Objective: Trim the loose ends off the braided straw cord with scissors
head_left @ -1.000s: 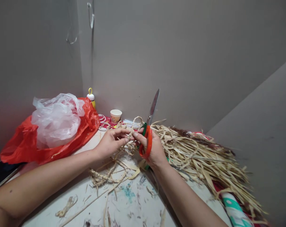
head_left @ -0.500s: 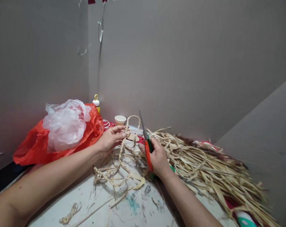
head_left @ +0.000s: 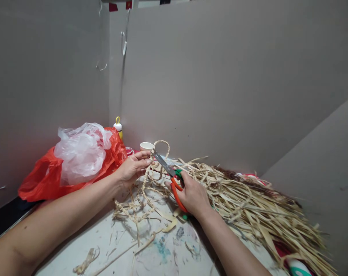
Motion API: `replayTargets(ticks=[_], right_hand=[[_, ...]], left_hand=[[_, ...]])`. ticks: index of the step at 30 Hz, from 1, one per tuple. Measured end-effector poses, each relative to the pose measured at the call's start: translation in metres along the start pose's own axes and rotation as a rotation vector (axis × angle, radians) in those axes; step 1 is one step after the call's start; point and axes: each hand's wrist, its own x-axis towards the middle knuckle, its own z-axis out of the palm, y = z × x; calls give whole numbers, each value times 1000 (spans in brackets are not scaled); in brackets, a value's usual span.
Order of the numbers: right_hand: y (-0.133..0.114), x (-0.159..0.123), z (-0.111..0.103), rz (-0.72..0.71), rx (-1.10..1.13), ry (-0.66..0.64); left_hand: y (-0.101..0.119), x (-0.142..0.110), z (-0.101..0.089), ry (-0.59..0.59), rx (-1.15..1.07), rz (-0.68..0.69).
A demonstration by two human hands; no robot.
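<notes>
Between the fingers of my left hand [head_left: 135, 168] is a braided straw cord [head_left: 147, 180], pinched near its top. Above those fingers the cord bends into a loop, and below them it trails down to the tabletop in a tangle. My right hand [head_left: 192, 193] grips scissors [head_left: 176, 193] by their orange and green handles. The blades point up and left, their tips against or just in front of the cord beside my left fingertips. Whether the blades enclose a strand cannot be made out.
A large heap of dry straw strips [head_left: 248, 203] covers the right side of the white table [head_left: 150, 260]. Red and clear plastic bags [head_left: 81, 157] lie at the left. A paper cup [head_left: 146, 146] and a yellow-white bottle [head_left: 117, 126] stand behind. Grey walls enclose the back.
The scissors have swung left and down, from pointing upward apart from the cord to lying at the cord by my left fingers. My left hand still pinches the cord.
</notes>
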Motion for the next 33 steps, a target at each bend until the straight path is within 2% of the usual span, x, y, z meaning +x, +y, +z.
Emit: replayTargets(ticks=[8,20,33], right_hand=[[8,1,2,1,-37,61],[9,-1,-1,-87,-120,109],[13,-1,3,-73,-138,161]], left_hand=[[2,-2,3,13,13,-12],[-1,2,-3,8,6,-19],[-1,3,-4,74,77,10]])
